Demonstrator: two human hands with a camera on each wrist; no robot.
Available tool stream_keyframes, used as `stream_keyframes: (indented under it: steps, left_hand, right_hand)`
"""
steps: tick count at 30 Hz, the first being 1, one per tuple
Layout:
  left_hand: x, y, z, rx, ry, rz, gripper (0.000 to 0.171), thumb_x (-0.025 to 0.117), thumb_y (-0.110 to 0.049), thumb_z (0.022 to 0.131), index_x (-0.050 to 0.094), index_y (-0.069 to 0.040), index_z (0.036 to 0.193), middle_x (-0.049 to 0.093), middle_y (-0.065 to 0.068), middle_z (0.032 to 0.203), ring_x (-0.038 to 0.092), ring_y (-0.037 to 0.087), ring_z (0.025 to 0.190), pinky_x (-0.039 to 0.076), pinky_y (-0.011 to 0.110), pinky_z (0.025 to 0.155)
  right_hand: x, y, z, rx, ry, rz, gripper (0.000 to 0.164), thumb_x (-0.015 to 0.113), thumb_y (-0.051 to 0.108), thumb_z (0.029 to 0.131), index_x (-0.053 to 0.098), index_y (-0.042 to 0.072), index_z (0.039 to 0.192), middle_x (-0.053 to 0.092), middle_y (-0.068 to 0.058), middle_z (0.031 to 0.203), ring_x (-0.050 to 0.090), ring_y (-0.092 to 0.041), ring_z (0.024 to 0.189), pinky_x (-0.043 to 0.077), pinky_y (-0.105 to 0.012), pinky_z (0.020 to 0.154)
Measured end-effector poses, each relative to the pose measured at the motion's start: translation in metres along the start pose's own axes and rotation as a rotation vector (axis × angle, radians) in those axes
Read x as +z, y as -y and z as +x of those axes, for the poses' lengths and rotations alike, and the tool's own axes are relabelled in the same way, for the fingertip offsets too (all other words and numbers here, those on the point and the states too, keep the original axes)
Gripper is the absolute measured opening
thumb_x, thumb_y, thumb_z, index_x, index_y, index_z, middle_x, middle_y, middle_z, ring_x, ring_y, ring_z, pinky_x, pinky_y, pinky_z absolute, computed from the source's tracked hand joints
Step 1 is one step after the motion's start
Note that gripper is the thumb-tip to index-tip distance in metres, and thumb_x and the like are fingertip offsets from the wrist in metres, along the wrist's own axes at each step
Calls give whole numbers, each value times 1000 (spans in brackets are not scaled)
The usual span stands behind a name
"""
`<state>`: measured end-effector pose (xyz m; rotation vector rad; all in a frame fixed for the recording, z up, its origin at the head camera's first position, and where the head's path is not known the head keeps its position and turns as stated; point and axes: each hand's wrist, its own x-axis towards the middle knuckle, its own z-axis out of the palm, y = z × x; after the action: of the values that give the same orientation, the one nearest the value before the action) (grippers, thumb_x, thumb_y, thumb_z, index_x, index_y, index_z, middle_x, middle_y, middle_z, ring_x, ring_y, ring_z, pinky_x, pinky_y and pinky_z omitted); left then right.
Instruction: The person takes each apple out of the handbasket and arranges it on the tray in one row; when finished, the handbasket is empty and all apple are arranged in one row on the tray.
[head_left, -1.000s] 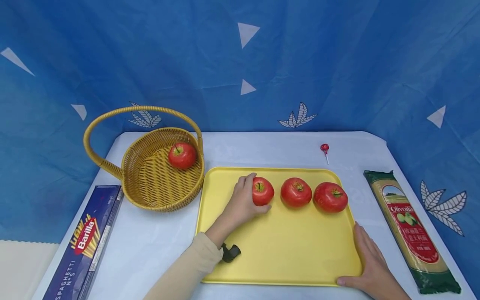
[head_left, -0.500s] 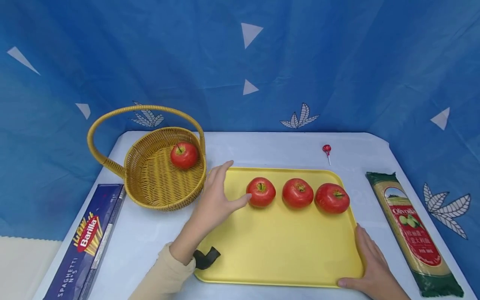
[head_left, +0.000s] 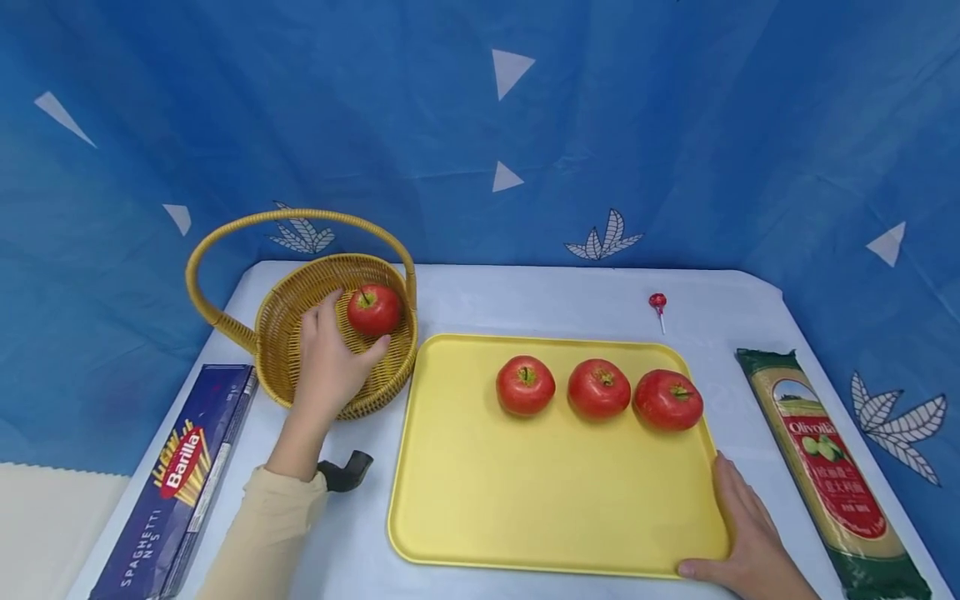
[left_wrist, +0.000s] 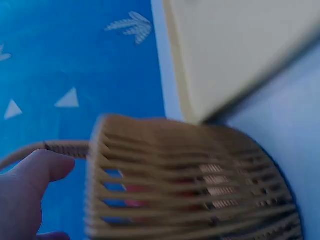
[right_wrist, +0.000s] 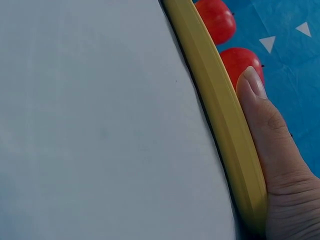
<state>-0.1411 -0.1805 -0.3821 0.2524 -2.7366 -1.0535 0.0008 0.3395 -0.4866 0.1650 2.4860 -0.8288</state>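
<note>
My left hand reaches into the round wicker basket, with fingers and thumb spread beside a red apple that sits in it. A gap shows between the fingers and the apple. In the left wrist view, the basket wall is blurred and the apple shows only through its slats. At the near right corner of the yellow tray, my right hand holds the edge, thumb over the front rim and fingers along the side. On the tray stand three red apples in a row.
A blue spaghetti box lies left of the basket, and a green-ended pasta packet lies right of the tray. Behind the tray is a red lollipop. The basket's tall handle arches above it. Blue cloth hangs around the table.
My left hand has let go of the tray's leftmost apple and moved left into the basket. That apple stays on the tray. My right hand keeps its place at the tray corner.
</note>
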Motion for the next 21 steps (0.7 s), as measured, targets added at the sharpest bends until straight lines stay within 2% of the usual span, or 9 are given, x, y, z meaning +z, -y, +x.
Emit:
stream_keyframes:
  steps: [4, 9, 15, 21]
  left_hand:
    - [2, 12, 17, -64, 49, 40, 98, 75, -33, 85, 15, -9, 158, 24, 26, 156, 26, 44, 144, 32, 67, 112]
    - [7, 16, 32, -116, 102, 58, 100, 74, -35, 86, 10, -9, 159, 21, 25, 159, 25, 46, 145, 32, 67, 111]
    - [14, 17, 43, -147, 154, 44, 102, 72, -37, 87, 5, -9, 159, 17, 26, 160, 24, 47, 145, 34, 66, 111]
    - [19, 21, 49, -202, 200, 6, 103, 71, -36, 88, 2, -8, 159, 18, 26, 159, 26, 45, 144, 34, 63, 113]
  right_hand:
    - [0, -1, 0, 1, 3, -17, 141, 81, 54, 74, -29, 12, 151, -20, -27, 161, -2, -58, 140, 11, -82, 102]
    - [0, 0, 0, -6, -5, -11, 141, 82, 52, 73, -27, 11, 152, -18, -28, 161, -3, -58, 141, 10, -82, 101]
    - [0, 1, 1, 9, -5, -12, 142, 82, 54, 73, -27, 10, 152, -18, -29, 160, -4, -58, 142, 9, -82, 101]
    - [0, 1, 0, 16, -1, -22, 142, 81, 55, 73, -27, 10, 152, -17, -30, 160, -3, -58, 141, 10, -81, 102]
